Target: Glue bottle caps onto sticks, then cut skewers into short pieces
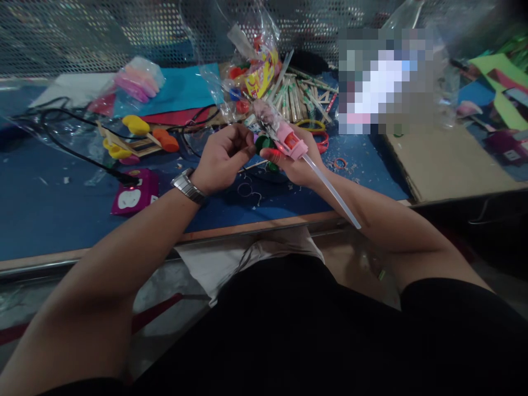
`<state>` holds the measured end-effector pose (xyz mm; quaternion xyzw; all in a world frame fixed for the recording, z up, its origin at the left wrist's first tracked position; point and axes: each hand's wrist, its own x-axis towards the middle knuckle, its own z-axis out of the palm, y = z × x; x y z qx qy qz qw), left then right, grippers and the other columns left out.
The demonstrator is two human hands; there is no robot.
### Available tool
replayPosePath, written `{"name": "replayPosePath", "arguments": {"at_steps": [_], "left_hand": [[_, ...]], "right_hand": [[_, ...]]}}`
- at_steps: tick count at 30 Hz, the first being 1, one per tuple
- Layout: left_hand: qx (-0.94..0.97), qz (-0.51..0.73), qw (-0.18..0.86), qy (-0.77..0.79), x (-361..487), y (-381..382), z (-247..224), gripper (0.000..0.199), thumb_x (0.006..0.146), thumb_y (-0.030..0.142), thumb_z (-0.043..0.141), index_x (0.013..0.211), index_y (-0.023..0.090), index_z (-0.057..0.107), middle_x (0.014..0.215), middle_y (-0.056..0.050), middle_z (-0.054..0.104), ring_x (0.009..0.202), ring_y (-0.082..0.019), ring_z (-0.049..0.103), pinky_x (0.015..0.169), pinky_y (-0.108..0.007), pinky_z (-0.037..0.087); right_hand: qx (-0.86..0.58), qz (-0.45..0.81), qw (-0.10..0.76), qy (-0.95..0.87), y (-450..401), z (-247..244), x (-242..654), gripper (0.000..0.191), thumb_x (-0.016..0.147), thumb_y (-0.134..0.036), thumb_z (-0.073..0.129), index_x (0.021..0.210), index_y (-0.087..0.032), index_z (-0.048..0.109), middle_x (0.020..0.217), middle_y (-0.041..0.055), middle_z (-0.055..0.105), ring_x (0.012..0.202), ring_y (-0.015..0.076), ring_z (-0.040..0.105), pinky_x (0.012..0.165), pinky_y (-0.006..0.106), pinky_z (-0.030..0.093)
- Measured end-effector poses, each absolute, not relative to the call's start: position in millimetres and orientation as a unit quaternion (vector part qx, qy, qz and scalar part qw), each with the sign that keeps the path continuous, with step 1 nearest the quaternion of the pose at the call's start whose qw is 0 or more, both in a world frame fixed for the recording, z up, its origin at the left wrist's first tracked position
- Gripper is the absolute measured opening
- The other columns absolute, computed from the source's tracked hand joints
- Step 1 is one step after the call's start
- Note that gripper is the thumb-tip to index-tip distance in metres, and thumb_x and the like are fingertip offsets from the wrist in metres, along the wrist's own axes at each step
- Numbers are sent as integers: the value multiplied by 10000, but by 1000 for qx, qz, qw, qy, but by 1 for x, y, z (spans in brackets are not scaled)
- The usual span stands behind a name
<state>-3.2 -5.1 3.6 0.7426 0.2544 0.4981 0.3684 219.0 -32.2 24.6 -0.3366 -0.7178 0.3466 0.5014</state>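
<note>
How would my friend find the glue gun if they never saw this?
Find the blue table, then the right hand above it. That hand holds the glue gun, the only pink thing there with a long, whitish stick poking out.

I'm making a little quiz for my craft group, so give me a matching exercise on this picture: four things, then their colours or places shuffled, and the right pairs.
1. Glue gun
2. Glue stick
3. Green round piece
4. Socket box

A. Purple
B. Just beside the left hand
C. Pink, in the right hand
D. Translucent, long and thin

Pairs: 1-C, 2-D, 3-B, 4-A.
</note>
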Motion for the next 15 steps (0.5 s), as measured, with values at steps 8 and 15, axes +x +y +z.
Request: {"name": "replayPosePath", "arguments": {"at_steps": [8,15], "left_hand": [[770,491,314,260,-4,-6,3,409,988,605,828,979,237,649,774,20,561,641,-93,455,566,-308,335],[791,509,239,241,-4,-4,1,430,1032,689,716,1093,275,616,876,-3,565,707,-136,516,644,-340,408]], "right_hand": [[-324,349,510,-716,-29,24,219,633,830,-808,885,946,-269,576,871,16,630,998,280,700,973,456,661],[-373,345,484,-712,-28,25,217,635,800,-787,923,950,-270,586,913,40,675,1081,308,715,936,437,680]]}}
